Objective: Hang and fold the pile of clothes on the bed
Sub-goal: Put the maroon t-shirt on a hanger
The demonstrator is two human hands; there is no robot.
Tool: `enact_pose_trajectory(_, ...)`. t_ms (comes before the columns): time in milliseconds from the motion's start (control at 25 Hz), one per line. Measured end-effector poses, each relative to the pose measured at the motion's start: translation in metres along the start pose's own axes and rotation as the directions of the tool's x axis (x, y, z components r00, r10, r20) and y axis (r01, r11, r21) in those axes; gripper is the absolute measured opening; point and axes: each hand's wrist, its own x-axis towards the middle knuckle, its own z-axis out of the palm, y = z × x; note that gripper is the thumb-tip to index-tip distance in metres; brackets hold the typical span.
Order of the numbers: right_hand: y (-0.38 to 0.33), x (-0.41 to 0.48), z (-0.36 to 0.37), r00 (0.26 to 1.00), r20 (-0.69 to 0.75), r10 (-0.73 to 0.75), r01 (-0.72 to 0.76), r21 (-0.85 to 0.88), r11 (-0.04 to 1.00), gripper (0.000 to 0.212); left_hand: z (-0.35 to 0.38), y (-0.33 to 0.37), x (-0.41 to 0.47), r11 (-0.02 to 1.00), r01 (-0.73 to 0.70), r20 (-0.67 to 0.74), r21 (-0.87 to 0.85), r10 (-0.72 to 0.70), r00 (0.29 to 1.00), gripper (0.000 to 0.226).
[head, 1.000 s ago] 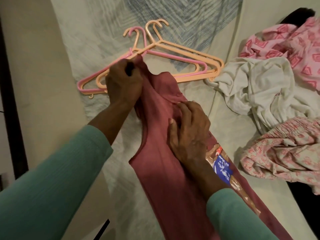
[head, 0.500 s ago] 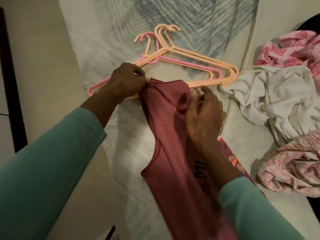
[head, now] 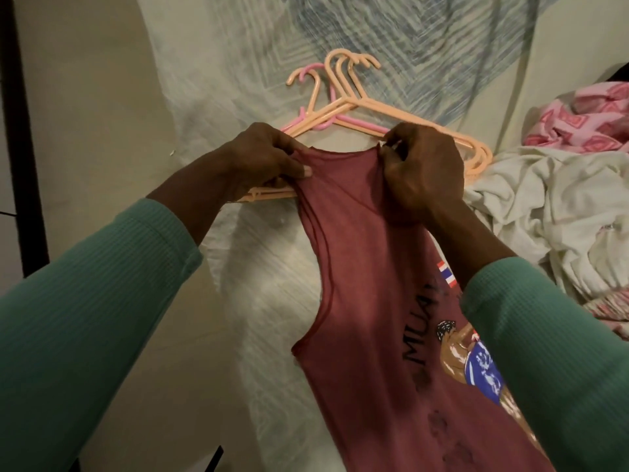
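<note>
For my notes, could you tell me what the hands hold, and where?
The left hand and right hand each pinch a shoulder strap of the maroon tank top.

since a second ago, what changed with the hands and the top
The right hand left the middle of the top, moved up and now pinches its upper edge. The left hand kept its grip on the other corner, so the bunched top is now spread between them. The hangers and the white cloth stayed on the bed.
</note>
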Motion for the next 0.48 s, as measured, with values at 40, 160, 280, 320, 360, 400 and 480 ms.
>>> enact_pose_trajectory(40,0.003,-0.004,0.005,1.000,-0.002,0.017,-0.017,-0.014,1.000,0.024,-0.002,0.002,0.000,1.000,0.012,0.018,0.003,-0.012,1.000,0.027)
enact_pose_trajectory(160,0.011,-0.007,0.014,0.989,-0.036,0.144,-0.142,0.054,0.988,0.025,-0.005,0.004,0.000,0.998,-0.038,-0.007,0.050,0.039,0.999,0.027)
enact_pose_trajectory(280,0.013,0.001,0.020,0.977,-0.058,0.207,-0.204,0.063,0.977,0.024,0.001,-0.001,0.004,0.975,-0.181,-0.167,0.128,0.201,0.965,0.027)
enact_pose_trajectory(320,0.013,0.001,0.021,0.980,-0.079,0.183,-0.177,0.071,0.982,0.023,0.005,-0.005,0.006,0.951,-0.212,-0.208,0.225,0.260,0.943,0.027)
enact_pose_trajectory(360,0.013,-0.003,0.020,0.982,-0.120,0.143,-0.130,0.111,0.985,0.021,0.008,-0.010,0.008,0.919,-0.225,-0.242,0.323,0.310,0.920,0.027)
enact_pose_trajectory(400,0.014,-0.009,0.018,0.978,-0.179,0.103,-0.074,0.162,0.984,0.020,0.011,-0.015,0.008,0.895,-0.229,-0.274,0.383,0.347,0.897,0.028)
enact_pose_trajectory(480,0.021,-0.029,0.009,0.952,-0.301,0.061,-0.001,0.195,0.981,0.018,0.014,-0.023,0.008,0.889,-0.251,-0.331,0.382,0.386,0.861,0.030)
